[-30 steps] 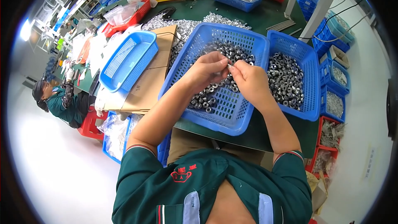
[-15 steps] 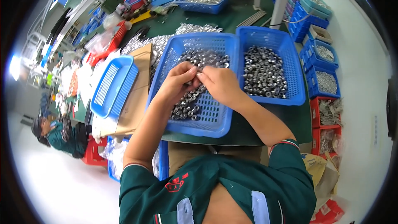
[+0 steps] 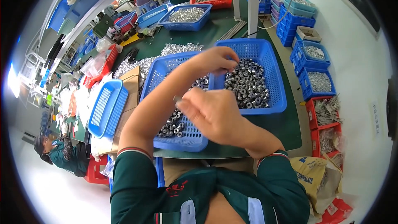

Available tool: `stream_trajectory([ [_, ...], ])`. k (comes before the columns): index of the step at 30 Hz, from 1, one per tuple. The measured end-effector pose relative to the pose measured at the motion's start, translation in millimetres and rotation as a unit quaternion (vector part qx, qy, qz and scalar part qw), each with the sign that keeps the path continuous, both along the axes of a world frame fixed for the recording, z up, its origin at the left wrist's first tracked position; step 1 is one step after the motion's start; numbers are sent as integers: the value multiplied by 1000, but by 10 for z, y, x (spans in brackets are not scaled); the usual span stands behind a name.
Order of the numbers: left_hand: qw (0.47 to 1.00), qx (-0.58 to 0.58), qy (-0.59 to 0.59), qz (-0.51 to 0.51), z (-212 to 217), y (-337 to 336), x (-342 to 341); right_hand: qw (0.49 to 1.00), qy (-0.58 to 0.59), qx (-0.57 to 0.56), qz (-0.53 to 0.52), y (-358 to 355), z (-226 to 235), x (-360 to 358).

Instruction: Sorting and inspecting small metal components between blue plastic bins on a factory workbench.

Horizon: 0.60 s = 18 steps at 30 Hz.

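- Right hand (image 3: 213, 114): pinched closed on a small, blurred grey piece (image 3: 177, 99) above the left blue basket (image 3: 184, 144).
- Left hand (image 3: 214, 61): half-curled, grip unclear, over shiny silver-grey metal rings (image 3: 250, 85) in the right blue basket (image 3: 277, 87).

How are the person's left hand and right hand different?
The left hand is at the right blue basket; the right hand hides part of the left blue basket. The right hand pinches a small grey piece; whether the left hand holds anything, I can't tell. The right hand looks bigger than the left. Both are bare.
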<state>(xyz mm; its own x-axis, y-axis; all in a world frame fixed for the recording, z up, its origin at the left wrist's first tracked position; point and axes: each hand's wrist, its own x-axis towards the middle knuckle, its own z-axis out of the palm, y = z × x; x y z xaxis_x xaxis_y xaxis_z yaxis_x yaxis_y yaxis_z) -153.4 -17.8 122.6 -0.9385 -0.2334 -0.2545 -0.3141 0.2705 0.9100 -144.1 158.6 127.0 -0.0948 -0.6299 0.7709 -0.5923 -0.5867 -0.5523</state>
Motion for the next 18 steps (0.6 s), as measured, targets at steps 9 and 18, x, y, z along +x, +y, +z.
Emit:
stream_trajectory([
  [9,853,-522,19,-28,-1093,201,-1169,994,-23,-89,55,227,169,-36],
  [18,853,-488,184,-20,-701,-137,-550,999,0,-41,20,109,154,-81],
])
